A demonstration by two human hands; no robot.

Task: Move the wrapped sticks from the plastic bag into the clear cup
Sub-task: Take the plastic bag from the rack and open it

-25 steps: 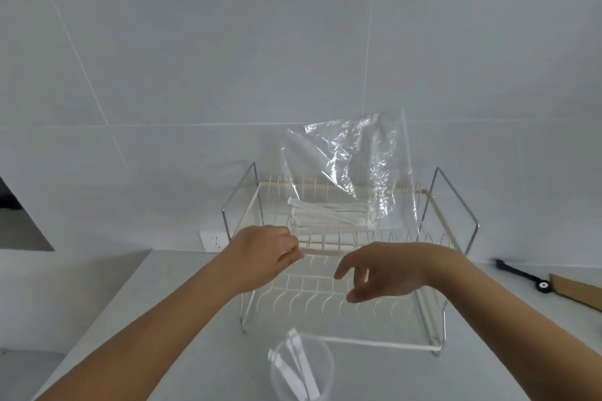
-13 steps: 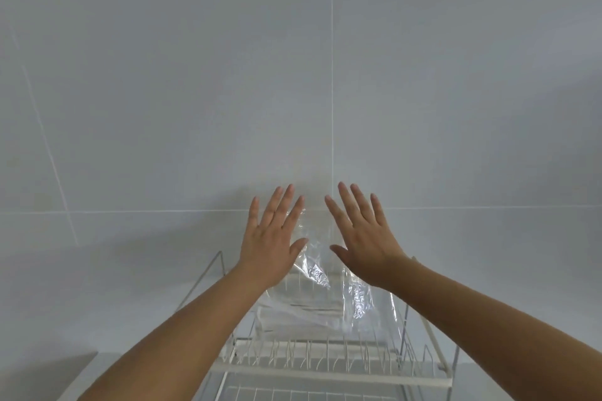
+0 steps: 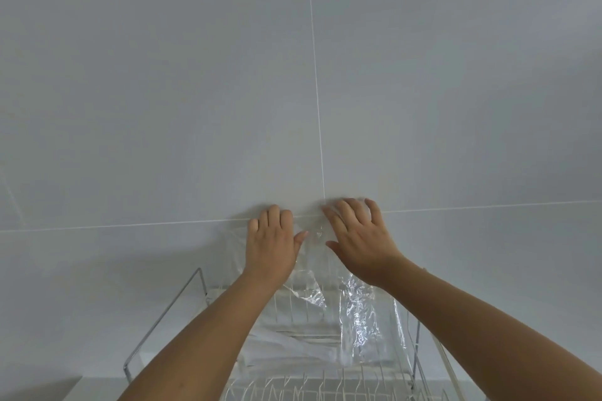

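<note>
Both hands reach the top edge of the plastic bag, which stands upright in the wire rack against the wall. The left hand curls its fingers over that edge; the right hand spreads its fingers wide on the film. The wrapped sticks, white, lie crosswise in the bag's bottom, straight below both hands.

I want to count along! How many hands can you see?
2. The left hand and the right hand are side by side at the top of the plastic bag, against the wall.
</note>
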